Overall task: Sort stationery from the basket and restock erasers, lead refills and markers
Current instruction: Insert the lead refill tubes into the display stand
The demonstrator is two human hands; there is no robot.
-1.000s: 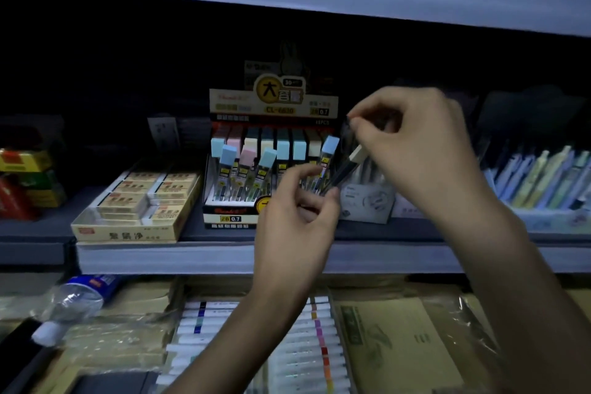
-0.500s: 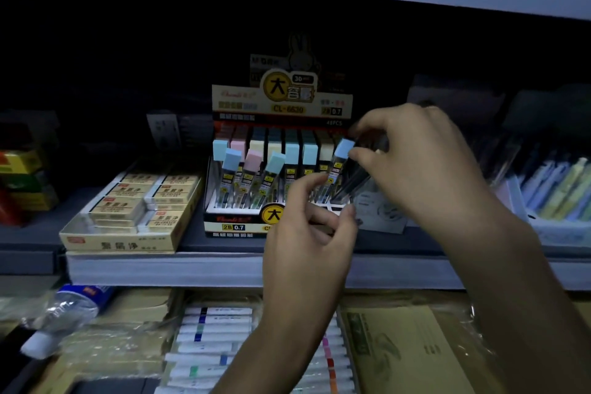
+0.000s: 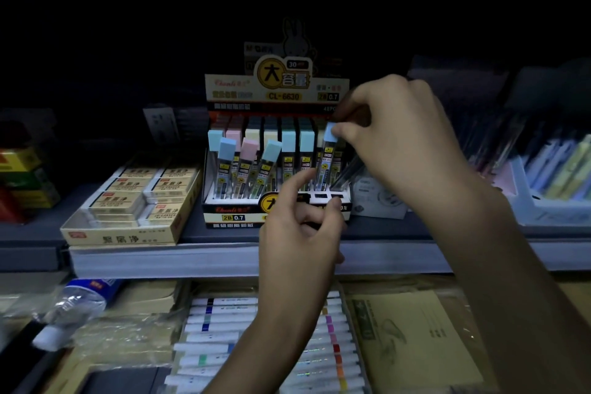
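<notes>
The right hand [image 3: 399, 141] pinches the blue cap of one lead refill tube [image 3: 327, 158] between thumb and forefinger. The tube stands nearly upright at the right end of the refill display box [image 3: 236, 217], in the row behind two dark slots. More dark tubes angle out from under that palm; how they are held cannot be told. The left hand [image 3: 300, 230] hovers before the box front with fingers loosely curled and index raised, nothing visibly held. The box sits on the middle shelf [image 3: 160, 261], just beside an eraser carton [image 3: 121, 238] on its left. Markers [image 3: 217, 320] lie in rows on the shelf below.
</notes>
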